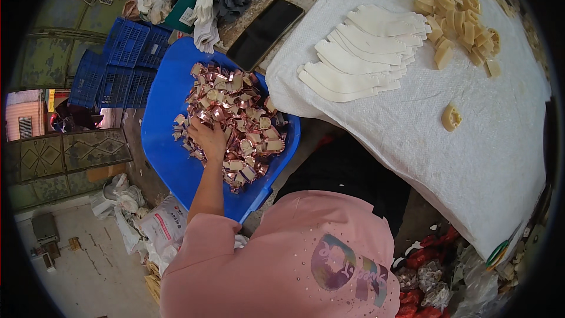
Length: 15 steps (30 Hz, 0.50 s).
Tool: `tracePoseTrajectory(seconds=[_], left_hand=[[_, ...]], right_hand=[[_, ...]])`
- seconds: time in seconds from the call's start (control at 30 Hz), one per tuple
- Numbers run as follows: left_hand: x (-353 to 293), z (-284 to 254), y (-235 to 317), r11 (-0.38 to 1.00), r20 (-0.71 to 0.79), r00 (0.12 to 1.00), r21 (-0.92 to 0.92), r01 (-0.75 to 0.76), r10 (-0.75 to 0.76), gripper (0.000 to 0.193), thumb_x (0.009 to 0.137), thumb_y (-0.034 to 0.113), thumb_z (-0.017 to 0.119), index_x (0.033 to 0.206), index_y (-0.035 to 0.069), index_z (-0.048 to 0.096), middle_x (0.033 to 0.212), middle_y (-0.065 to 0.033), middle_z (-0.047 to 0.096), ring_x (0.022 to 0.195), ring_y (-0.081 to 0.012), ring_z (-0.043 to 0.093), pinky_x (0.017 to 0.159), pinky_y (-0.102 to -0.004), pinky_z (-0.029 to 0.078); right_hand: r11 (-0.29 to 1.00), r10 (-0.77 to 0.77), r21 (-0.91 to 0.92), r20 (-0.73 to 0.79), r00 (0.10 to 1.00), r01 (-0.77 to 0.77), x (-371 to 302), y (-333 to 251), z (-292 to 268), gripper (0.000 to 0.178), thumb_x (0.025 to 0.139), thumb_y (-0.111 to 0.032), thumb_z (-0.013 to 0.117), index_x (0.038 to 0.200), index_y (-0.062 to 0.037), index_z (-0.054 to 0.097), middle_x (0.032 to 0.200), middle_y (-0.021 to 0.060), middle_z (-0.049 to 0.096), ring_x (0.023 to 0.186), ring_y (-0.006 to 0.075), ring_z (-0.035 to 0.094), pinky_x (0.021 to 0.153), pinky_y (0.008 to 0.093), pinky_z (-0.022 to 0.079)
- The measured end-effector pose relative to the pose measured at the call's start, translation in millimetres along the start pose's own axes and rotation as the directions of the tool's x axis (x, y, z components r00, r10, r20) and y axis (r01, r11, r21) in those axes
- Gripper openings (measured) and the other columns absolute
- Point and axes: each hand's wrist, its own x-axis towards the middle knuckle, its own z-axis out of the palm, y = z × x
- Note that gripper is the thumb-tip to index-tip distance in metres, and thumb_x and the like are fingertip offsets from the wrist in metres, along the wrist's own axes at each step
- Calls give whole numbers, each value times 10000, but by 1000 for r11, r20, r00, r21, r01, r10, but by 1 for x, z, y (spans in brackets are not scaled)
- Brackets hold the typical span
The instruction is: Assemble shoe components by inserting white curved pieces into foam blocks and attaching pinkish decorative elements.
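In the blue tub (162,118), the left hand (209,140) lay among the coppery pieces (241,103), its grip impossible to tell (the right hand was out of view). A bump might have slid the adjoining phone (266,33) in.

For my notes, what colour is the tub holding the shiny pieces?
The tub is bright blue, seen best in the head view.

Blue crates (126,44) sit left of a black phone (265,34).
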Motion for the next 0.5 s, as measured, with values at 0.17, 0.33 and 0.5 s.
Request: tracePoseTrajectory(seconds=[0.17,0.33,0.5], left_hand=[[0,1,0,1000,-7,1000,-4,-17,16,534,733,43,636,1180,-23,351,1098,-253,368,1048,-403,365,923,-487,300],[-1,2,3,1000,-12,1000,-4,-5,5,509,739,24,612,1177,-21,357,1095,-255,374,1038,-410,370,917,-488,305],[1,-1,-13,982,-62,984,-76,-171,166,554,748,-17,559,1263,-7,354,1122,-252,376,1080,-411,382,965,-476,296]], right_hand=[[999,16,35,13,1000,-17,4,-3,-4,103,855,-99,540,896,-14,581,794,111,626,705,165,605,662,319,469],[997,50,64,16,999,-50,1,-5,-11,104,855,-99,541,898,-13,581,797,110,628,706,166,605,662,320,470],[991,106,77,3,994,-106,-5,-5,-29,105,856,-99,541,900,-12,581,800,110,629,706,166,605,662,320,471]])
